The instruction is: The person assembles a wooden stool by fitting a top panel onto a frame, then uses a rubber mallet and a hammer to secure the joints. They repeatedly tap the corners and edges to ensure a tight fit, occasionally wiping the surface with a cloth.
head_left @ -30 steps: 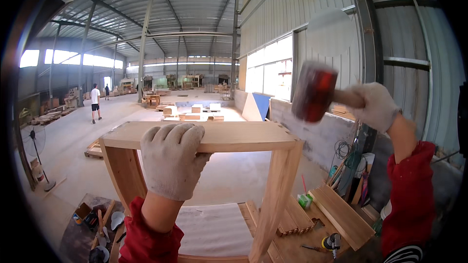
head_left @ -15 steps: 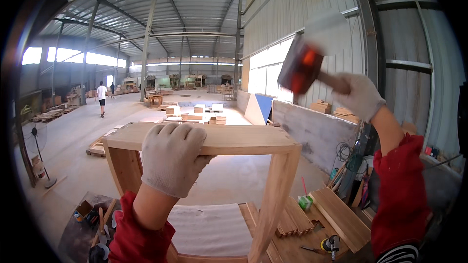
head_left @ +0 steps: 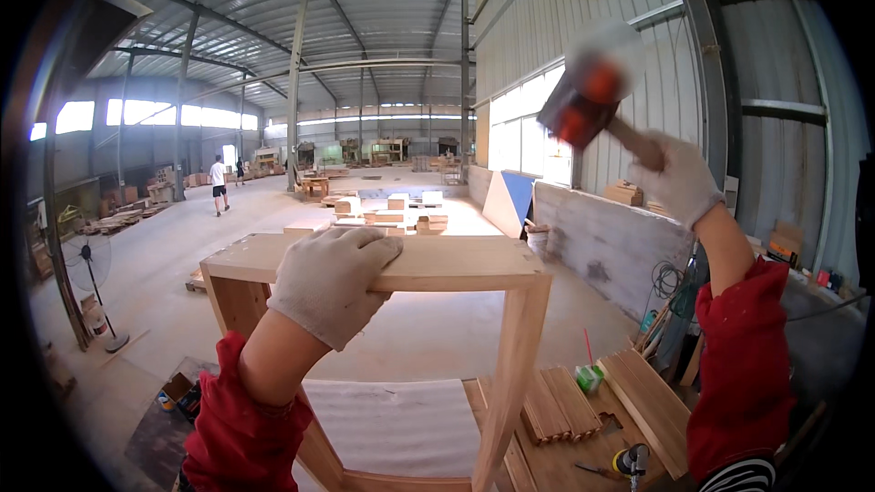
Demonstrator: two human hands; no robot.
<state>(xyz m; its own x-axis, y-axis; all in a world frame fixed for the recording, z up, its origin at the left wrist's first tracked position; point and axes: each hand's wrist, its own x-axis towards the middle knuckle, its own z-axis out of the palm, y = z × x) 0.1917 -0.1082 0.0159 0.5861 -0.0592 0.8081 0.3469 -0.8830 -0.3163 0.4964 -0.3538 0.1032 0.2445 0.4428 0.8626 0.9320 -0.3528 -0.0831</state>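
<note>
A light wooden frame [head_left: 515, 337] stands upright in front of me, with a wide board [head_left: 456, 261] across its top. My left hand [head_left: 333, 281], in a pale work glove, grips this board left of its middle, fingers over the upper face and the thumb side at the near edge. Raised high on the right, my right hand [head_left: 676, 180], gloved too, is closed round the wooden handle of a mallet [head_left: 583, 100]. The mallet's dark, red-marked head is blurred and hangs in the air above the frame's right end, apart from it.
A white sheet [head_left: 392, 424] lies below the frame. Beside it are wooden strips [head_left: 558, 405], a long board [head_left: 647, 410], a green box [head_left: 589, 378] and a yellow-black power tool [head_left: 631, 461]. A fan [head_left: 96, 296] stands left; a person [head_left: 219, 184] walks farther off.
The view has shifted slightly, so the background sits farther right. My left hand has flattened and turned somewhat on the board. The mallet remains raised, a little higher and farther right in view.
</note>
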